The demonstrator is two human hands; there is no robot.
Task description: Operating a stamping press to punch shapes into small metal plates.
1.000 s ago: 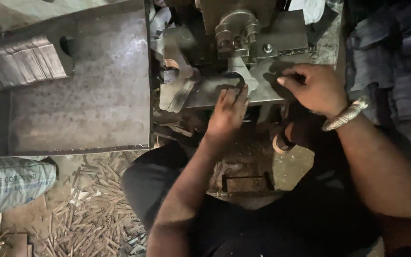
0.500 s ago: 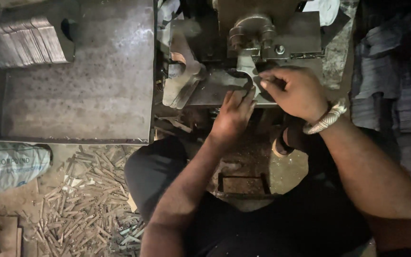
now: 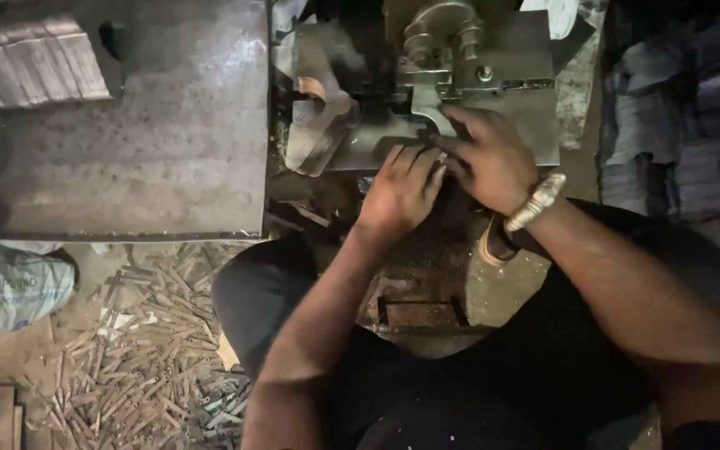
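Dim workshop floor surrounds a steel press machine, whose flat bed carries both hands. The left hand lies palm down, fingers pressed together, beside the right hand, fingers spread. A metal tray sits left; scrap metal strips litter the ground.

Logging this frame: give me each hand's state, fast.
Left hand: knuckles up, fingers curled on the machine bed; any grip cannot be told.
Right hand: fingers spread flat on the bed, holding nothing visible.
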